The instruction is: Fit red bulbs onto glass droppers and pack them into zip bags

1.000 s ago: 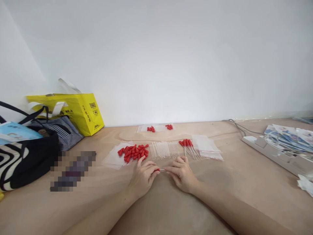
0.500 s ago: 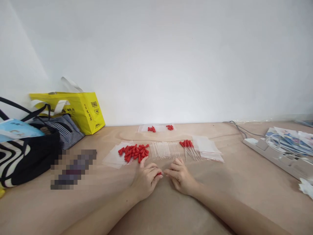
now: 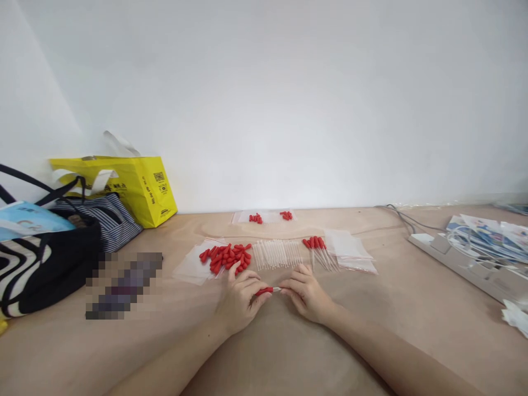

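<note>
Between the fingers and thumb of my left hand (image 3: 243, 297) is a red rubber dropper bulb (image 3: 264, 291). A short clear length of dropper tube (image 3: 276, 289) shows at the bulb's open end. My right hand (image 3: 304, 291) pinches that tube, and its fingers hide the rest of it. Just past my left hand lies a heap of red bulbs (image 3: 226, 257). A row of clear dropper tubes (image 3: 277, 254) lies beyond both hands. Several droppers with red bulbs on them (image 3: 319, 250) lie to the right of the row.
Clear zip bags lie on the left (image 3: 193, 263) and the right (image 3: 350, 252). Farther back are more bulbs (image 3: 256, 218) on a bag. A yellow bag (image 3: 154, 192) and a black bag (image 3: 82, 264) stand at left. A white power strip (image 3: 457, 269) lies at right.
Both hands have moved slightly apart, the left one leftward. More of the red bulb and the clear tube shows between them now.
</note>
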Motion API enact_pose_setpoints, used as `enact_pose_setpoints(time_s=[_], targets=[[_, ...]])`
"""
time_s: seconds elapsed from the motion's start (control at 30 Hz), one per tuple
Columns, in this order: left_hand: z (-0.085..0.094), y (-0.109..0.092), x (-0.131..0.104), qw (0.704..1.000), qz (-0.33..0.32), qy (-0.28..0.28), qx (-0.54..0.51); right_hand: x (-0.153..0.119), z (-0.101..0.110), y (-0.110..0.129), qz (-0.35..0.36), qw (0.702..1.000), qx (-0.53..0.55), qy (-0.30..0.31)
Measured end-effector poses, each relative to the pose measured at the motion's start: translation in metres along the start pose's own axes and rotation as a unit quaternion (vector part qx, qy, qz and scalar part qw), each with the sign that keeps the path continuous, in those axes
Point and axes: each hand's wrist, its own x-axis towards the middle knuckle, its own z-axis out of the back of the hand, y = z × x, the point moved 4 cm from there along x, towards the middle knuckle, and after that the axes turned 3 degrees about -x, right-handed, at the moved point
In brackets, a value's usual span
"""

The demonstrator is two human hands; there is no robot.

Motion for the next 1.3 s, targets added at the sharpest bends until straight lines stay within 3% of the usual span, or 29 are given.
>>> enact_pose_setpoints(time_s=[0.23,0.47,0.53,0.6,0.73,0.83,1.0,1.3], targets=[[-0.003,-0.004,0.001,1.0,-0.014,-0.013,0.019,0.0,-0.001,0.001,0.008,1.0,-0.002,0.028],[-0.004,0.004,0.001,0.999,0.008,0.025,0.019,0.005,0.005,-0.003,-0.022,0.986,-0.129,0.105],[-0.004,0.009,0.0,0.999,0.032,0.023,0.034,0.006,0.008,-0.014,-0.071,0.982,-0.147,0.098],[-0.005,0.013,-0.001,0.997,0.057,0.016,0.048,0.006,0.014,-0.032,-0.165,0.97,-0.165,0.064],[-0.008,0.015,-0.002,0.996,0.073,0.027,0.049,0.008,0.023,-0.069,-0.362,0.909,-0.206,0.026],[-0.009,0.015,-0.002,0.995,0.073,0.037,0.048,0.013,0.023,-0.08,-0.43,0.869,-0.242,0.045],[-0.007,0.014,-0.003,0.996,0.071,0.035,0.052,0.022,0.016,-0.082,-0.455,0.843,-0.274,0.084],[-0.005,0.017,-0.002,0.991,0.091,-0.01,0.097,0.018,0.017,-0.091,-0.44,0.846,-0.287,0.096]])
